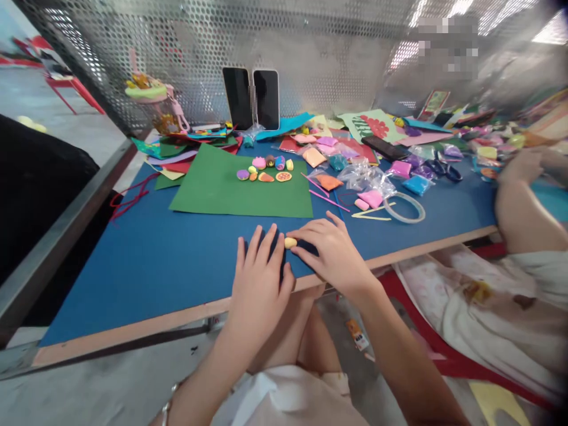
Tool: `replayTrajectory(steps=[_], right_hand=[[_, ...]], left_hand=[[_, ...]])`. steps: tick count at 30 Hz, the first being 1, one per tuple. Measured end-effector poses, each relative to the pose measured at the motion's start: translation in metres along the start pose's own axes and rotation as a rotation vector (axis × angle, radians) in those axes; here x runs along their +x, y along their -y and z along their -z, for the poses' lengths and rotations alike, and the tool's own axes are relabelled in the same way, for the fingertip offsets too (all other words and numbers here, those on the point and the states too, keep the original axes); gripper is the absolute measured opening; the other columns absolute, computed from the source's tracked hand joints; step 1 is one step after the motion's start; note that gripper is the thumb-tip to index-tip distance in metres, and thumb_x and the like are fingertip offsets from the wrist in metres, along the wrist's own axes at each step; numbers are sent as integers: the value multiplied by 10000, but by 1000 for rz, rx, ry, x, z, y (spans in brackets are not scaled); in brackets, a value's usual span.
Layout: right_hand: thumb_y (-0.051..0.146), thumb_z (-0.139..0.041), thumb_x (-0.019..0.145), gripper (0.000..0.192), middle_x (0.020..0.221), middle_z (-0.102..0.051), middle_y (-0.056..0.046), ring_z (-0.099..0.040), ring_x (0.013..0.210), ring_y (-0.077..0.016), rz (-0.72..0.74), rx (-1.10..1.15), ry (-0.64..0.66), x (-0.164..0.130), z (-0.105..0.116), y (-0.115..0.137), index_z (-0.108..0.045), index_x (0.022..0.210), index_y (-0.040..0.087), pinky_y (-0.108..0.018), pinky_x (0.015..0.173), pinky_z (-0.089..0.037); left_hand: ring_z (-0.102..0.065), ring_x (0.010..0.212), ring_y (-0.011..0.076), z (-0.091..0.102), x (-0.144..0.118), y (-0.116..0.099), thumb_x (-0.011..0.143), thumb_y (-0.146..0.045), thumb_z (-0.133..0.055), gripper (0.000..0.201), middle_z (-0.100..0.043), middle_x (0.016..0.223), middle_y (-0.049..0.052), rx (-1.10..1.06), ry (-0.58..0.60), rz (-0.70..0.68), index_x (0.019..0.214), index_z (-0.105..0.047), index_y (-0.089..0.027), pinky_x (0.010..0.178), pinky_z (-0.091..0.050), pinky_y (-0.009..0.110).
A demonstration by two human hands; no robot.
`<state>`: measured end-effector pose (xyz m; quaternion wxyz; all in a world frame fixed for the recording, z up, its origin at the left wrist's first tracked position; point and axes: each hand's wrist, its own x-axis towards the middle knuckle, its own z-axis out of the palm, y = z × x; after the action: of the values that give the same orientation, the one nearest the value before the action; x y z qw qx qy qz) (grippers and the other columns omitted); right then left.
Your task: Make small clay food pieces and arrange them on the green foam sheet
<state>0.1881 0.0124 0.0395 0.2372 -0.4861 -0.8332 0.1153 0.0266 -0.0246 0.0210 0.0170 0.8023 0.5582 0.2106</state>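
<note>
One small yellow lump (290, 243) is on the blue table (133, 284), between the person's two hands and in front of the green paper (208, 186). The right hand (332, 248) pinches the right end of it with the thumb and pointing finger. The left hand (258, 281) is palm down with its fingers a bit spread. Its pointing finger is right by the lump's left end, but I can't tell if they touch. A bracelet (166, 408) is on the left wrist.

Little colorful shapes sit on the green paper. One looks like a pizza (283, 177), and one is a flat purple round (242, 175). To the right are two pink straws, thin yellow strips (373, 218), a pink packet (371, 197) and a clear ring (404, 209).

Behind the paper, two phones (267, 99) lean on a metal wall (319, 53) full of tiny holes. A see-through cup (157, 109) with a light green rim stands to the left. Far right, another person's arm (517, 207) is at the table.
</note>
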Motion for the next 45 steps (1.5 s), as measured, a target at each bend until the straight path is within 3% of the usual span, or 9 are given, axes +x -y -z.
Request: replayTrajectory(steps=[4,11,16,21,26,32,35,40,45], right_hand=[[251,-534,878,209,1021,-691,-36,-583,1014,-204,-19,-21,10,-6,-1,-3,-658,1047,249,-472,1083,-173],[137,-402,838,435,1252,-600,-52,-487,1178,-220,-19,-240,-172,-25,-16,1,-564,1238,191,-511,1109,-122],[120,-343,832,509,1391,-473,-41,-352,1302,-262,-30,-347,-91,-35,-12,12,-500,1312,174,-582,1105,-104],[107,-356,800,572,1446,-394,-56,-279,1342,-309,-66,-387,-52,-35,-13,14,-443,1362,176,-651,1070,-130],[117,-359,802,559,1448,-390,-51,-266,1350,-321,-110,-375,-37,-36,-18,13,-453,1351,176,-682,1050,-130],[155,-368,817,604,1511,-255,-69,-130,1390,-372,-190,-383,-23,-36,-22,18,-333,1419,127,-731,1010,-137],[153,-380,818,597,1509,-267,-65,-105,1396,-377,-190,-371,-5,-35,-24,21,-349,1414,137,-727,1019,-130],[152,-370,837,578,1513,-255,-62,-79,1405,-362,-142,-331,-11,-37,-25,23,-346,1414,124,-696,1051,-112],[159,-372,847,576,1524,-224,-70,-18,1409,-360,-145,-292,14,-32,-25,22,-333,1420,117,-664,1071,-120]], left_hand=[[-333,1332,317,-3,2,-4,870,-216,-395,435,-445,1409,109,-6,0,-17,1279,-516,-130,1078,-238,597],[-435,1264,299,-4,7,-4,876,-197,-403,404,-531,1336,100,-5,-8,1,1254,-527,-127,1069,-260,583],[-583,1077,259,-1,17,-1,876,-259,-505,214,-683,1096,55,-73,-85,-3,1041,-621,-185,1070,-255,559],[-630,906,203,2,28,0,857,-222,-547,108,-702,916,5,-78,-74,-26,930,-623,-202,1072,-266,494],[-614,939,203,1,32,1,856,-232,-553,119,-698,954,2,-74,-52,-53,947,-625,-207,1065,-266,481],[-617,915,196,3,39,-1,862,-236,-545,106,-700,938,-3,-68,-48,-75,906,-638,-208,1049,-290,469],[-620,921,207,5,39,-1,853,-234,-553,107,-702,939,5,-65,-31,-67,903,-642,-201,1043,-299,481],[-618,967,223,8,32,4,839,-231,-569,250,-691,1046,30,-59,-53,-98,1081,-617,-192,1033,-317,490],[-632,930,211,6,29,12,861,-216,-529,191,-706,1004,13,-44,-64,-120,999,-661,-208,1034,-325,487]])
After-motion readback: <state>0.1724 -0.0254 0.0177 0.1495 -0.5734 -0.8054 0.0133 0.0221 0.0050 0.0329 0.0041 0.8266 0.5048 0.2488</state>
